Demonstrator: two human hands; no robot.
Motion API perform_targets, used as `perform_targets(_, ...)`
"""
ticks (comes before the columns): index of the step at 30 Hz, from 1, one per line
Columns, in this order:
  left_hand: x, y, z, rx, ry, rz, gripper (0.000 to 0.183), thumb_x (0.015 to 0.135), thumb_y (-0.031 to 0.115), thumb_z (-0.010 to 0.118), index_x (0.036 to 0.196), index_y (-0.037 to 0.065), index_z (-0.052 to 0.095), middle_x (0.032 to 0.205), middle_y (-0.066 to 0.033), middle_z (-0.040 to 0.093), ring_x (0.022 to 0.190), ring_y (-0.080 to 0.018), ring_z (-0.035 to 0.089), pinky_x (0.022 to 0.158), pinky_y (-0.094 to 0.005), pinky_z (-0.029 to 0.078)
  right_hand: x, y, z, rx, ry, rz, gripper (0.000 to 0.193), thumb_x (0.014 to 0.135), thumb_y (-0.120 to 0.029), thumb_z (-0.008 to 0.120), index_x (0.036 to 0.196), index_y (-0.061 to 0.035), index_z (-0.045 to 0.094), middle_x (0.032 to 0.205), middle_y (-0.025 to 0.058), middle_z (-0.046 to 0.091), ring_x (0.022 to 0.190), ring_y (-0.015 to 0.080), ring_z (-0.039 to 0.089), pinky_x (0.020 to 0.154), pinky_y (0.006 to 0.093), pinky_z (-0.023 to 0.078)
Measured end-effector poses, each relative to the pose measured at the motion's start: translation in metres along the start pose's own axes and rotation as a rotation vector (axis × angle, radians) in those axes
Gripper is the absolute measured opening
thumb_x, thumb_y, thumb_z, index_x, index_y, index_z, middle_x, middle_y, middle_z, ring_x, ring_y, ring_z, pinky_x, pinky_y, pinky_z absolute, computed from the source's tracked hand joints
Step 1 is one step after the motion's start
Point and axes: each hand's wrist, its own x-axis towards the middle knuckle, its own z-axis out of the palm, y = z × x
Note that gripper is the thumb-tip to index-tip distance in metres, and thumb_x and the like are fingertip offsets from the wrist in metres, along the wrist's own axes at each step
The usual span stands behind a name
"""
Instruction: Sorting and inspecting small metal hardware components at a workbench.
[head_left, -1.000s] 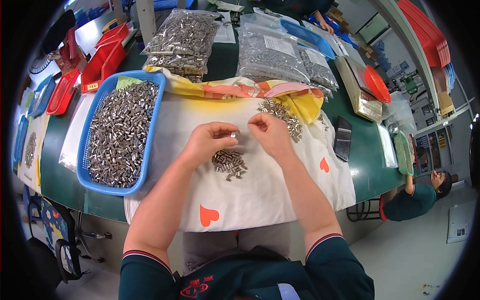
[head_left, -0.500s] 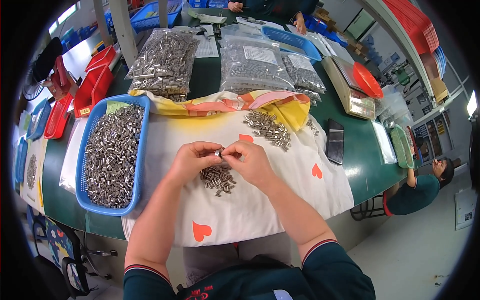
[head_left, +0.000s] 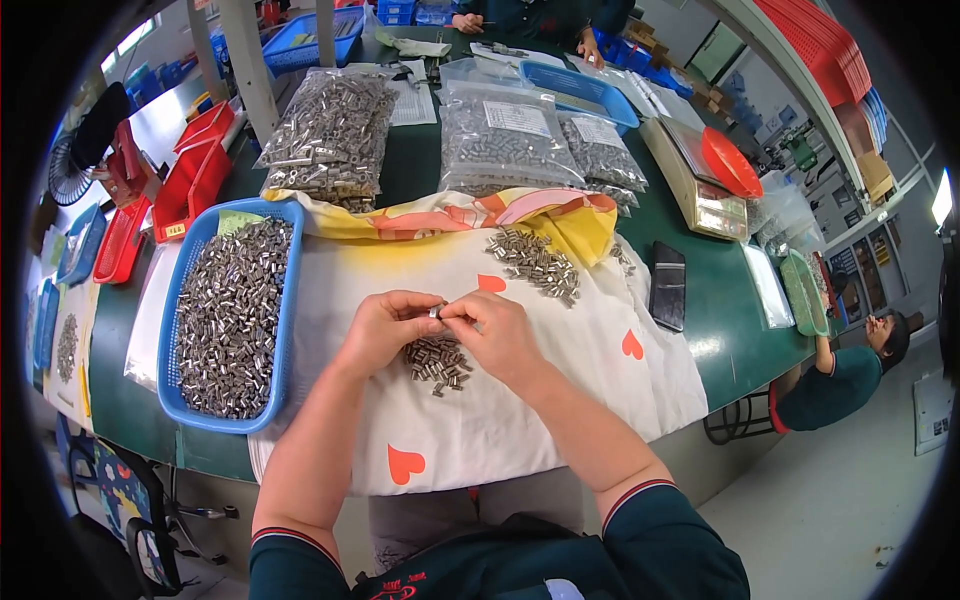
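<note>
My left hand (head_left: 388, 328) pinches a small shiny metal sleeve (head_left: 435, 312) between thumb and fingertips. From the other side, my right hand (head_left: 492, 335) has its fingertips pressed together at the sleeve's end; whether it grips the sleeve too or another tiny part is hidden. Just below the hands, a small pile of metal sleeves (head_left: 436, 364) lies on a white cloth (head_left: 540, 420) with red hearts. Farther off to the right on the cloth is a second pile of sleeves (head_left: 535, 262). A blue basket (head_left: 291, 300) full of the same parts stands to the left.
Clear bags of metal parts (head_left: 325, 130) stand at the back, beside another bulging bag (head_left: 510, 140). A dark phone (head_left: 668, 286) lies right of the cloth. A scale (head_left: 690, 180) carries a red tray (head_left: 730, 163). Co-workers sit across the table and at the right (head_left: 835, 385).
Both hands keep nearly the same pose around the sleeve, with only a slight shift of the fingers. The whole view has moved a little.
</note>
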Motion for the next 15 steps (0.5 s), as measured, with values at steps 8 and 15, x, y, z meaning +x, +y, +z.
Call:
perform_targets(8,-0.001,0.005,0.004,0.173,0.01,-0.071,0.027,0.074,-0.003,0.061,0.1,-0.006,0.056,0.089,-0.0088,0.061,0.08,-0.0123,0.058,0.073,-0.023,0.048,0.002,0.014,-0.007,0.223,-0.174,0.263,0.012,0.072,-0.009,0.061,0.081,-0.0009,0.06,0.072,0.0057,0.061,0.064,0.0128,0.056,0.059,0.0247,0.045)
perform_targets(15,-0.002,0.003,0.005,0.171,-0.058,-0.06,0.026,0.074,-0.001,0.062,0.099,-0.003,0.058,0.086,-0.0049,0.062,0.078,-0.0084,0.057,0.07,-0.0204,0.047,0.008,0.017,-0.021,0.138,-0.164,0.288,0.014,0.071,-0.011,0.063,0.081,-0.0014,0.059,0.076,0.0049,0.06,0.066,0.0117,0.056,0.062,0.0246,0.045)
